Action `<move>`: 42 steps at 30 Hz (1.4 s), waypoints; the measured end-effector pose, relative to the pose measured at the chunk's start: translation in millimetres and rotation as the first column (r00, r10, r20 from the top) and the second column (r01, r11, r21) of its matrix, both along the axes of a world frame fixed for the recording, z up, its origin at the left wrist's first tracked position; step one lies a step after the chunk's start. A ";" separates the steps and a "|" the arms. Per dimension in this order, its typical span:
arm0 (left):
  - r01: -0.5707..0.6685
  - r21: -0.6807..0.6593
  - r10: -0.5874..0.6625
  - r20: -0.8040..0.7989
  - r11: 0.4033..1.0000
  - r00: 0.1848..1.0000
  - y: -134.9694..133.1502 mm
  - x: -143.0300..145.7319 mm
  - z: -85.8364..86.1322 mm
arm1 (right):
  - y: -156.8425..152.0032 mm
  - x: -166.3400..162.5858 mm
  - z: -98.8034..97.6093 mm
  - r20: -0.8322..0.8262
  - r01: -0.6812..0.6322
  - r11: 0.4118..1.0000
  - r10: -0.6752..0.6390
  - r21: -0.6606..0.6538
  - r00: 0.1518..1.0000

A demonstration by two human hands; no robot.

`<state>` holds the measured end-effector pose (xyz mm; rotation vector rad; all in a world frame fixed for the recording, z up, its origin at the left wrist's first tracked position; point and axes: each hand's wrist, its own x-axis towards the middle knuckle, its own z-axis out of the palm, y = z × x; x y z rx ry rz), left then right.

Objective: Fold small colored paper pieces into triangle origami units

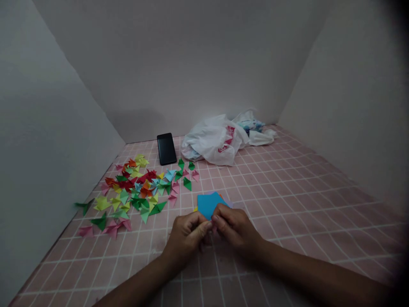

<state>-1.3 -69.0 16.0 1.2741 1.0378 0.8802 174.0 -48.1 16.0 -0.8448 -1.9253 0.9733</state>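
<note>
My left hand and my right hand meet over the pink checked surface, fingers curled and pinched together at their tips. What they pinch is small and mostly hidden; a hint of pink paper shows between them. Just beyond the fingertips lies a small stack of paper squares with a blue sheet on top and other colours peeking out at its edges. To the left spreads a pile of folded paper triangles in green, red, yellow, pink, orange and light blue.
A black phone leans against the back wall. A crumpled white plastic bag with red print lies beside it, with another bag behind. White walls close in at left, back and right.
</note>
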 end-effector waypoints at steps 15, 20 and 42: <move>0.029 -0.193 0.060 0.438 0.981 0.897 3.3 3.6 -15.9 | 2.5 -12.9 -14.4 -0.513 -0.377 0.752 0.060 -0.541 0.856; 0.020 -0.220 0.074 0.410 0.975 0.909 3.2 4.2 -11.4 | 3.0 -11.8 -12.1 -0.501 -0.373 0.730 0.049 -0.572 0.864; -0.232 0.168 0.242 -0.043 0.958 0.969 -0.9 2.3 -2.9 | -3.8 -8.7 0.0 -0.057 0.105 0.975 -0.118 -0.196 0.991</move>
